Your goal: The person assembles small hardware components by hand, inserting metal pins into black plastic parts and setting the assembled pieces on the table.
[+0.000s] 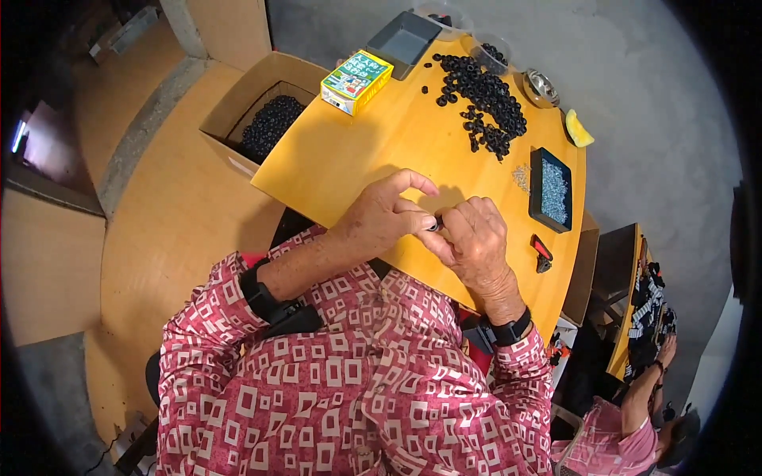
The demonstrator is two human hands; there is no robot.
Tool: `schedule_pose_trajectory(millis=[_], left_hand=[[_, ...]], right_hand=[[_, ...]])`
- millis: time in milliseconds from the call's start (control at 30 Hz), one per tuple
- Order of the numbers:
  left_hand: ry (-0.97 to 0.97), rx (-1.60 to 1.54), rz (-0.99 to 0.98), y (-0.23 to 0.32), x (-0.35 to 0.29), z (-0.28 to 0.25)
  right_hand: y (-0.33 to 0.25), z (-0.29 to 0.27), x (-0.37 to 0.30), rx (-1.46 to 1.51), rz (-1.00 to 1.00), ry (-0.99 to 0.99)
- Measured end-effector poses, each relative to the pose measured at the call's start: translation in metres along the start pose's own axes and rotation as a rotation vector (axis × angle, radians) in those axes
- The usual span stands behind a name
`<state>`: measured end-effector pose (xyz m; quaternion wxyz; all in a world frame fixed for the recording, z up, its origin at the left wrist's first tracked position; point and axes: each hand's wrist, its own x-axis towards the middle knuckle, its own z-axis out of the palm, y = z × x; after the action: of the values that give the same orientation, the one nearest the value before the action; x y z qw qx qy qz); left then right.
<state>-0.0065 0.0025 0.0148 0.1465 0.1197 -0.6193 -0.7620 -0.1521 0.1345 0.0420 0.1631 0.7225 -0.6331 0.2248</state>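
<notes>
Over the near edge of the yellow table my two hands meet around a small black round part (434,225). The thumb and index finger of my left hand (377,216) pinch it from the left. From the other side, the curled fingers of my right hand (478,236) close on it too, partly covering it. Farther back on the table lies a loose pile of small black ring-shaped parts (490,107). A black tray (536,208) of small silvery-blue pieces stands to the right, with a few clear bits (521,177) beside it.
A yellow-green box (357,82) and a grey tray (403,44) stand at the back. Plastic tubs, a metal bowl (540,87) and a yellow wedge (578,129) line the far right edge. A red-black tool (542,254) lies right; a carton (230,119) of black parts stands left. Another person works lower right.
</notes>
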Motion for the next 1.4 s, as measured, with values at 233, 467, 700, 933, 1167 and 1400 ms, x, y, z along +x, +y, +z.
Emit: schedule_pose_trajectory(millis=[233, 467, 700, 933, 1167, 1400], left_hand=[[0.013, -0.016, 0.026, 0.003, 0.002, 0.004], [0.02, 0.048, 0.01, 0.006, 0.001, -0.001], [0.002, -0.07, -0.04, 0.006, -0.001, 0.001], [0.012, -0.062, -0.154, 0.011, -0.002, -0.004], [0.041, -0.054, -0.176, 0.007, -0.003, -0.003], [0.027, -0.038, -0.172, 0.003, 0.0, -0.003]], right_hand=[[0.001, -0.005, 0.004, 0.014, 0.02, 0.062], [0.003, -0.008, 0.003, -0.018, 0.047, 0.065], [0.004, -0.001, -0.002, -0.003, 0.01, -0.002], [-0.001, 0.003, 0.001, 0.0, -0.035, 0.028], [-0.003, 0.004, -0.004, -0.045, -0.01, -0.062], [-0.002, 0.006, 0.004, 0.04, -0.012, 0.067]])
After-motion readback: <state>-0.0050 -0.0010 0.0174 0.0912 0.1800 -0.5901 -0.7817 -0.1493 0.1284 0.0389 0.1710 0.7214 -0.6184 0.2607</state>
